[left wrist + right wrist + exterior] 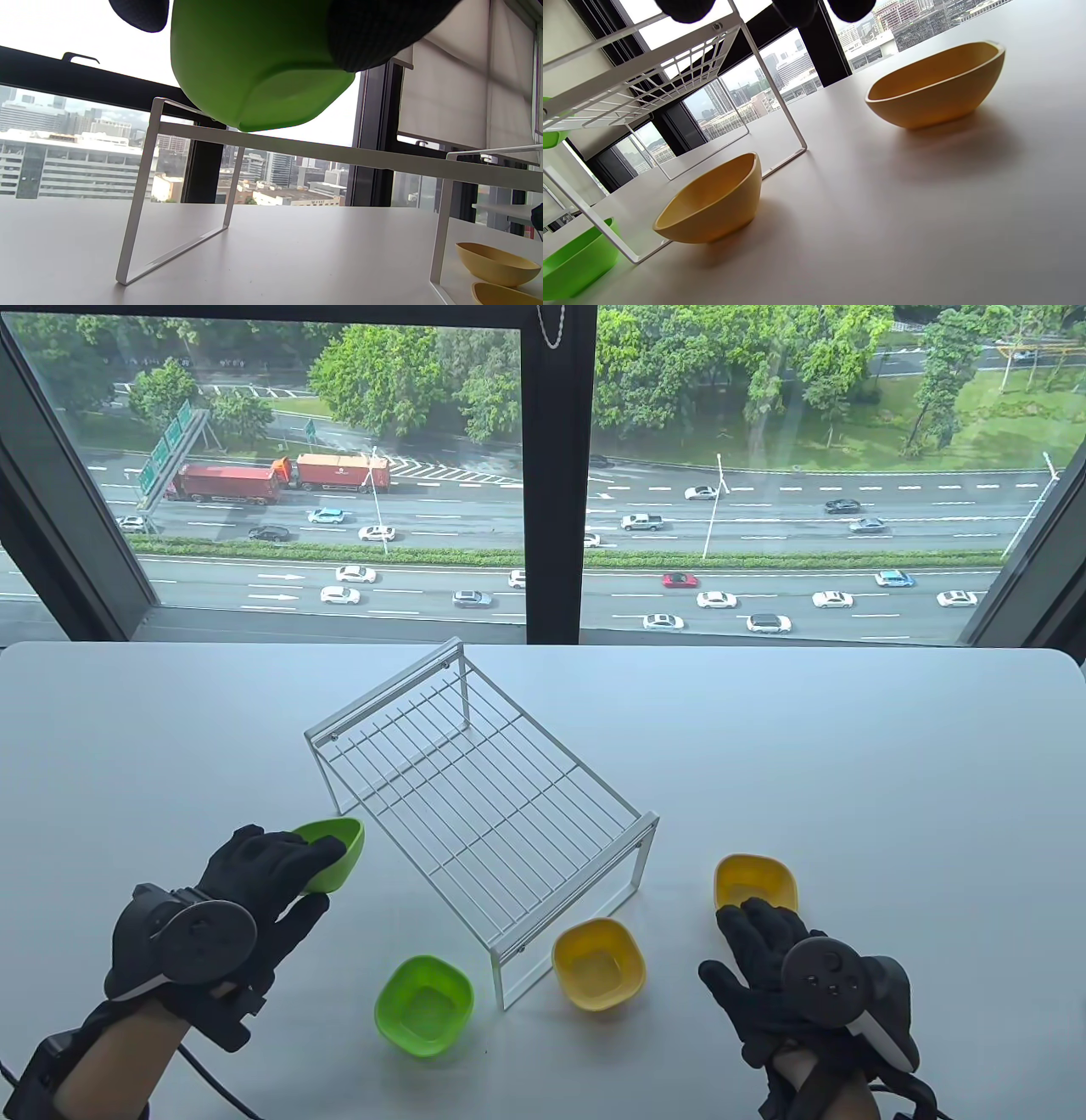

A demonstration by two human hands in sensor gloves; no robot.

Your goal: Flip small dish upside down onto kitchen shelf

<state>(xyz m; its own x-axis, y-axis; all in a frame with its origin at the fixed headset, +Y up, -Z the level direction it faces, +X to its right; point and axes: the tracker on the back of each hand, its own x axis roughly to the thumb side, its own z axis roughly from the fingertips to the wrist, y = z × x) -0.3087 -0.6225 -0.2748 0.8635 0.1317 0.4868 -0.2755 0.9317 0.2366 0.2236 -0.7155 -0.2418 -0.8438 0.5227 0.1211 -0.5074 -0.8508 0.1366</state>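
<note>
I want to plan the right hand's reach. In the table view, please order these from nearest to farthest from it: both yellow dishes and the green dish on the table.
From the right hand:
1. Far yellow dish, just beyond its fingers.
2. Near yellow dish, to its left.
3. Green dish, past the shelf leg.

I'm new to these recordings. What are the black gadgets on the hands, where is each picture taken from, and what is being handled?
These are a person's two hands in black sensor gloves, each with a tracker strapped on its back. One camera looks down at the white table; one sits on each wrist. The left hand holds a lifted green plastic dish beside the white wire kitchen shelf. The right hand hovers empty near the farther yellow dish. Another green dish and the nearer yellow dish rest upright on the table.
</note>
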